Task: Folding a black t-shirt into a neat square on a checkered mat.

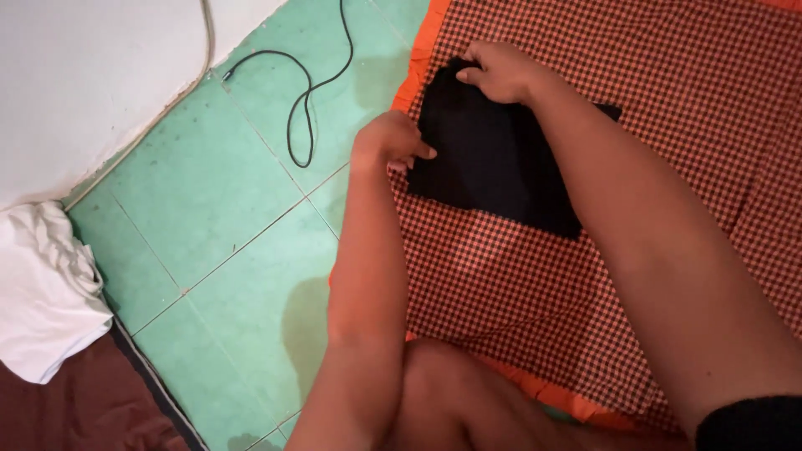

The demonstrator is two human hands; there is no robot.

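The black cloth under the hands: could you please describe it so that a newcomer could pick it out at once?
Start at the orange-and-black checked mat spread over the green tiled floor. Near the mat's orange left border lies the black cloth, with the left hand at its left edge and the right hand at its top. It is the only plain, patternless dark piece on the checks.

Black cloth [493, 159]: matt, dense fabric with no visible pattern or sheen, lying flat and smooth. Checked cover [685, 100]: woven cloth in a fine orange-and-black check, matt, with a plain orange fabric border [413, 79]. Floor [217, 217]: green tiles, smooth and faintly glossy, with mottled marks and pale grout lines. Cable [305, 108]: black, smooth plastic sheath. White bundle [42, 292]: soft, creased cloth. Wall [92, 67]: white, matt.
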